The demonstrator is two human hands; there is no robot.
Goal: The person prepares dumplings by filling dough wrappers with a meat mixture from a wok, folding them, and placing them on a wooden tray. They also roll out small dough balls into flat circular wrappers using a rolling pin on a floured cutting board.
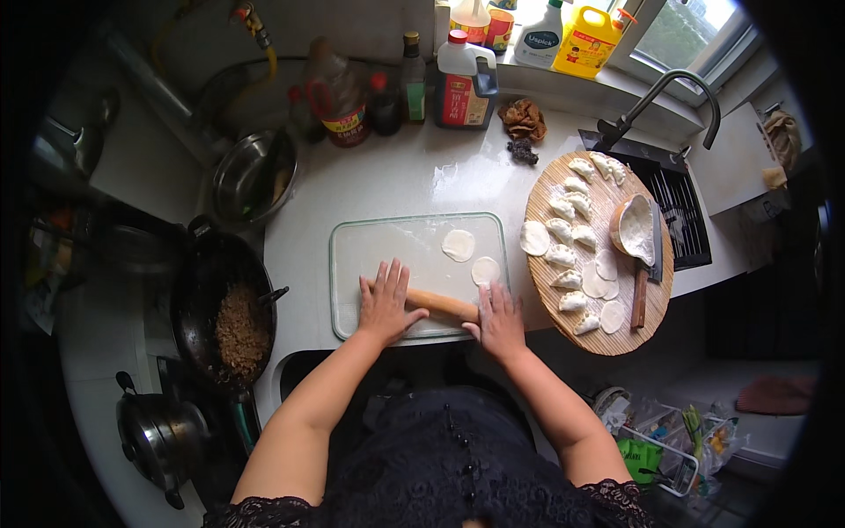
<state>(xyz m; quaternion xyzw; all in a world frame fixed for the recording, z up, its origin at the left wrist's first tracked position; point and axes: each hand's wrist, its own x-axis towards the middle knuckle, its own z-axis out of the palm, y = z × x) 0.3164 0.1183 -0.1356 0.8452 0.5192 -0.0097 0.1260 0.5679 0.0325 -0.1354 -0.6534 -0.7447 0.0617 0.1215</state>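
Observation:
A wooden rolling pin (444,304) lies slantwise on a clear glass board (387,231) with a green rim. My left hand (385,305) rests over the pin's left part, fingers stretched and thumb spread. Over its right end lies my right hand (499,323), also with fingers extended, its palm on the pin. Whether dough lies under the pin cannot be made out. Just beyond my right fingertips is a round dough wrapper (485,271), and another dough wrapper (458,245) sits farther back on the board.
To the right, a round wooden board (559,304) bears several folded dumplings (563,255), loose wrappers, a bowl of flour (635,227) and a cleaver (640,299). A wok (198,326) of minced filling stands left. Bottles (466,84) line the back; a sink faucet (660,84) is back right.

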